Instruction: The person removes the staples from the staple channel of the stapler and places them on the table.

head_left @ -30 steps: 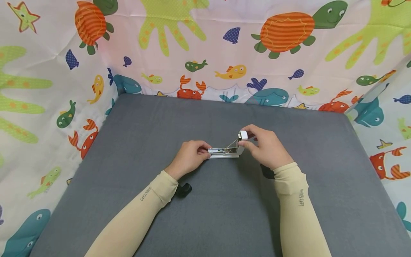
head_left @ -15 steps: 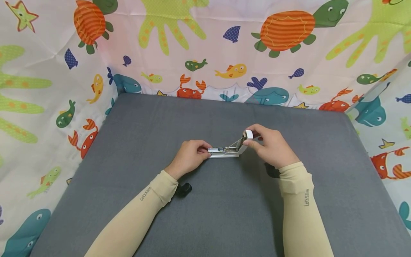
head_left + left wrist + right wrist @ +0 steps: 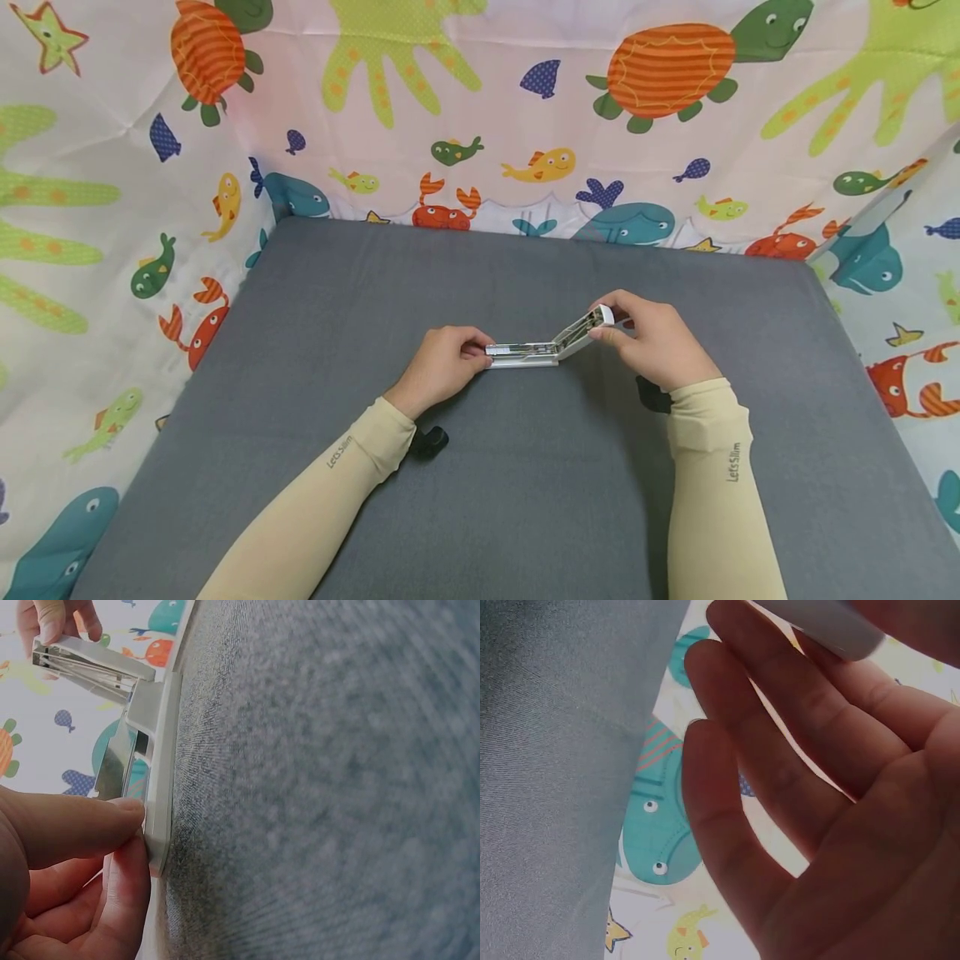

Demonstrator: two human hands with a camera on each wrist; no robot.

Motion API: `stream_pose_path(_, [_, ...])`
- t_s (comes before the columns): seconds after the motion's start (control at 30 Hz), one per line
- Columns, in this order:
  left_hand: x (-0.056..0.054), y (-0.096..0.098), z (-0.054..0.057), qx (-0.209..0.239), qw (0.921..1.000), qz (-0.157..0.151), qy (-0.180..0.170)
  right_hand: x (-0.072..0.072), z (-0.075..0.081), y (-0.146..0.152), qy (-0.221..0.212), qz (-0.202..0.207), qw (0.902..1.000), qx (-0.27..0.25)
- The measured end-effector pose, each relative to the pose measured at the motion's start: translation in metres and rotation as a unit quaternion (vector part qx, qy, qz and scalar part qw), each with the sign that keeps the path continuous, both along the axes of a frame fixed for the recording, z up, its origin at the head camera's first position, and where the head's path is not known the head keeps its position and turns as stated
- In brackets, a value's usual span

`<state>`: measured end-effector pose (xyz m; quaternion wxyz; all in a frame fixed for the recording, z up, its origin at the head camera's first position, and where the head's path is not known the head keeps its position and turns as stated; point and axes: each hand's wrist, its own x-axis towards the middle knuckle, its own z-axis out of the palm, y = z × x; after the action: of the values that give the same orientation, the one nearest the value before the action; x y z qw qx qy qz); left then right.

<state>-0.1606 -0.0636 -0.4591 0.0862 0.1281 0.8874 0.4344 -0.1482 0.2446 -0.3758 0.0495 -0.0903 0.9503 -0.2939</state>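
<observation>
A white stapler (image 3: 522, 362) stands on the grey table with its top arm swung up and back, baring the metal staple channel (image 3: 517, 349). My left hand (image 3: 444, 367) pinches the front end of the stapler between thumb and fingers; the left wrist view shows the thumb (image 3: 82, 829) on that end. With my right hand (image 3: 651, 340) I grip the tip of the raised top arm (image 3: 585, 331), which leans away to the right. In the right wrist view only a white end of the stapler (image 3: 829, 626) shows, between thumb and index finger, above the other loosely bent fingers.
The grey table (image 3: 480, 517) spreads around both hands. A printed curtain (image 3: 480, 108) with sea animals rises along its back and sides. A black wrist strap piece (image 3: 429, 443) sits below the left wrist, another dark piece (image 3: 653, 395) beneath the right.
My right hand has moved right, swinging the stapler's top arm from nearly upright to a wide slant. My left hand has stayed in place on the front end.
</observation>
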Motion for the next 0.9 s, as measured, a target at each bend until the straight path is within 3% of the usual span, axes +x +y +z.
stream_pose_path(0.3, [0.0, 0.0, 0.001, -0.001, 1.0, 0.007, -0.001, -0.001, 0.001, 0.007, -0.029, -0.011, 0.9995, 0.001])
stream_pose_path(0.9, [0.001, 0.001, 0.001, -0.003, 1.0, 0.006, 0.005, -0.005, -0.008, 0.022, -0.044, -0.007, 0.9973, 0.059])
